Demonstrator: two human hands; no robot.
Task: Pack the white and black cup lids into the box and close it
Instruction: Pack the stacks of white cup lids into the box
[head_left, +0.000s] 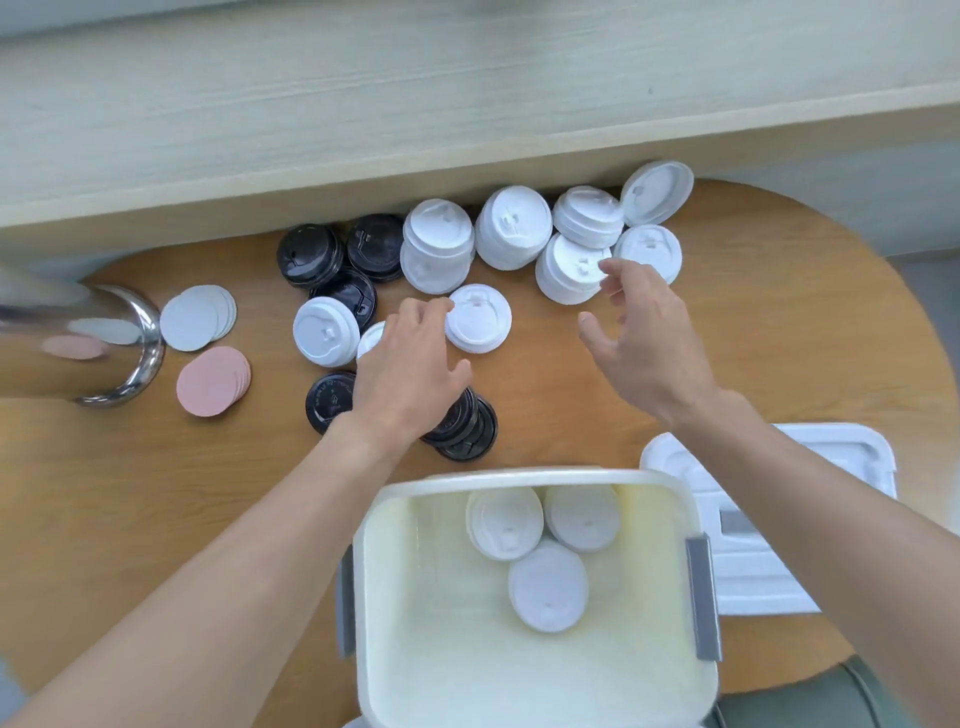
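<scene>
Head view over a round wooden tabletop (519, 395). The left hand (402, 364) lies palm down over the loose lids; it covers most of one white lid (371, 338) and part of a black stack (467, 423), and whether its grip holds anything cannot be told. The right hand (641, 338) hovers with fingers spread and slack, holding nothing, just beside a white lid stack (569, 267).

The lids are round moulded plastic with raised rims and sip tabs. White lids sit in about six stacks or singles along the far edge (511, 226), plus two singles near the left hand (479, 318) (325, 331). Black lids form three stacks at the far left (310, 254), one single (330, 401) and the near stack. Exact counts within stacks cannot be made out.

The open white box (698, 597) stands at the near edge, its near side cut off; three white lids (548, 587) lie inside. Its lid (753, 551) lies to the right, partly under the right forearm.

At left: a blurred metal container (119, 353), a stack of white discs (195, 318) and a stack of pink discs (213, 382).
</scene>
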